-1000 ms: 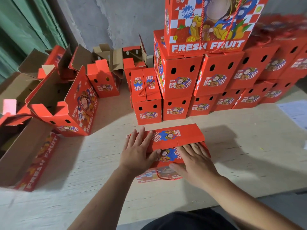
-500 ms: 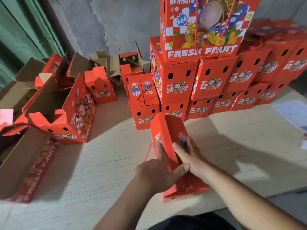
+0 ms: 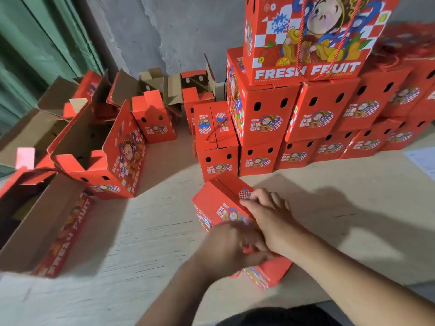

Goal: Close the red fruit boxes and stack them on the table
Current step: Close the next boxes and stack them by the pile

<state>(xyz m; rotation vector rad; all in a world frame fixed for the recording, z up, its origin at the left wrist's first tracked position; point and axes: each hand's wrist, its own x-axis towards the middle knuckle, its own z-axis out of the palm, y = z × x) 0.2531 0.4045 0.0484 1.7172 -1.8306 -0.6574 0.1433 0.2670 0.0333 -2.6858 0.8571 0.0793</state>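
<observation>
Many closed red fruit boxes (image 3: 268, 118) already stood stacked along the far edge of the tabletop (image 3: 329, 203), toward its right corner, with a large box (image 3: 306, 38) on top. Several open boxes (image 3: 98, 147) waited at the left edge with their flaps up, so by my judgement you were well past halfway, with that group left. Your hands worked one box (image 3: 219, 203) near the front edge. Your right hand (image 3: 270, 220) lay on its top panel, fingers slightly bent and pressing. Your left hand (image 3: 226, 245) was blurred at the box's near end; I cannot tell whether it gripped anything.
</observation>
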